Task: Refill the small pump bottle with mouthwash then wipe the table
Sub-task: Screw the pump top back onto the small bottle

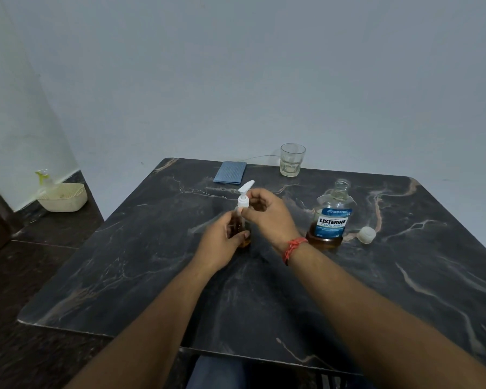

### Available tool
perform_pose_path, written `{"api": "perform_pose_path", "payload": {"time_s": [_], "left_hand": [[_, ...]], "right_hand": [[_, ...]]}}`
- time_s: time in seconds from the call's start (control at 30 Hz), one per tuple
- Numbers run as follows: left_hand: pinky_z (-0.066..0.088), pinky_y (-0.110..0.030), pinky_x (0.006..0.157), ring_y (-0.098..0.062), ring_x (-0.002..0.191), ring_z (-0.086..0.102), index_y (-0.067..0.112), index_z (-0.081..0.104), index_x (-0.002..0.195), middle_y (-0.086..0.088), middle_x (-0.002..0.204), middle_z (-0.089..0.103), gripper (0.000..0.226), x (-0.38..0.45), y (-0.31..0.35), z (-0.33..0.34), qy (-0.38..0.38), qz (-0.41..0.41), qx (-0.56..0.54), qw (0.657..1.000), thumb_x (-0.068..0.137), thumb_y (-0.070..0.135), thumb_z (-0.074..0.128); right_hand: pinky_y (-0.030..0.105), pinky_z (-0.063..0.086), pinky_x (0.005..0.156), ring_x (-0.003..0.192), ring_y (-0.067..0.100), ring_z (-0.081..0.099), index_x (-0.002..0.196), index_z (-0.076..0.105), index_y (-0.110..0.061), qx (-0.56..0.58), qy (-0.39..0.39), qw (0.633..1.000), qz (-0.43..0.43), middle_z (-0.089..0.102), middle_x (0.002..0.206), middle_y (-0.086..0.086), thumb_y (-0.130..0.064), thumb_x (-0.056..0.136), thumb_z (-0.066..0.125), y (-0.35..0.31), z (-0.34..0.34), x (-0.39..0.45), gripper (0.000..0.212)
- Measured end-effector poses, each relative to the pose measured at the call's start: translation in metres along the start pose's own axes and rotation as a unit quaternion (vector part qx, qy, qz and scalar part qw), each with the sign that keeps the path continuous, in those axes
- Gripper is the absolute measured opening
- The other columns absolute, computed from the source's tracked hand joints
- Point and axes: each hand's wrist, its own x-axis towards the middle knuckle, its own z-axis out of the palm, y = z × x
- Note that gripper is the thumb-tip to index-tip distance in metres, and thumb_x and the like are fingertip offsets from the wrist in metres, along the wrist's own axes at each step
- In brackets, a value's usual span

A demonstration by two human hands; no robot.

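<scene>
The small pump bottle (244,239) stands on the dark marble table (180,290), holding a little amber liquid. My left hand (220,244) grips its body. My right hand (268,217) pinches the white pump head (243,198) at its collar, held over the bottle's neck. The mouthwash bottle (331,220) stands uncapped to the right, with amber liquid low in its base. Its white cap (367,234) lies on the table beside it. A folded blue cloth (230,172) lies at the far edge.
An empty drinking glass (292,160) stands at the table's far edge, right of the cloth. On the floor to the left a cream basket (63,198) holds a spray bottle (44,179). A wall runs close behind the table.
</scene>
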Motion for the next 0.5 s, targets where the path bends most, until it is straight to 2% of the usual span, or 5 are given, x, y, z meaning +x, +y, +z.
{"api": "perform_pose_path", "payload": {"time_s": [0.13,0.2,0.3,0.4,0.5], "left_hand": [[0.052,-0.029,0.098,0.004,0.107,0.064,0.038,0.056,0.123,0.016,0.113,0.069,0.043,-0.0004,0.0000,-0.0005,0.000,0.003,0.008,1.000,0.089,0.017,0.074],[0.050,-0.023,0.095,0.011,0.105,0.061,0.046,0.052,0.120,0.022,0.110,0.067,0.047,-0.0009,0.0010,-0.0005,0.000,0.008,0.014,1.000,0.089,0.018,0.074],[0.051,-0.030,0.100,0.005,0.108,0.063,0.041,0.055,0.121,0.017,0.113,0.069,0.045,-0.0001,-0.0007,-0.0005,0.003,0.007,0.006,1.000,0.089,0.016,0.075],[0.051,-0.036,0.102,-0.002,0.110,0.064,0.038,0.056,0.121,0.010,0.115,0.070,0.044,0.0002,-0.0020,-0.0003,0.000,0.004,0.000,1.000,0.089,0.015,0.074],[0.052,-0.033,0.100,0.002,0.109,0.063,0.047,0.054,0.115,0.013,0.114,0.069,0.044,-0.0005,-0.0005,-0.0006,0.001,0.006,0.004,1.000,0.089,0.017,0.074]], "right_hand": [[0.023,0.052,0.082,0.093,0.008,0.063,0.101,0.064,-0.018,-0.021,0.004,1.000,-0.004,0.069,0.101,-0.001,-0.013,0.081,0.077,0.0033,0.0012,0.0011,0.024],[0.025,0.052,0.088,0.100,0.008,0.063,0.101,0.061,-0.023,-0.025,-0.012,1.000,-0.003,0.067,0.105,-0.005,-0.018,0.080,0.080,0.0054,-0.0011,0.0025,0.029],[0.028,0.046,0.102,0.116,0.006,0.059,0.113,0.062,-0.027,0.006,-0.028,1.000,-0.005,0.066,0.118,-0.008,-0.020,0.083,0.077,0.0066,-0.0045,0.0052,0.034],[0.032,0.051,0.097,0.111,0.009,0.063,0.113,0.068,-0.023,0.008,-0.037,0.999,-0.008,0.069,0.114,-0.005,-0.018,0.091,0.068,0.0064,-0.0063,0.0073,0.023],[0.032,0.053,0.092,0.104,0.009,0.066,0.109,0.069,-0.026,0.001,-0.030,0.999,-0.012,0.071,0.108,-0.006,-0.018,0.089,0.071,0.0077,-0.0053,0.0068,0.022]]}}
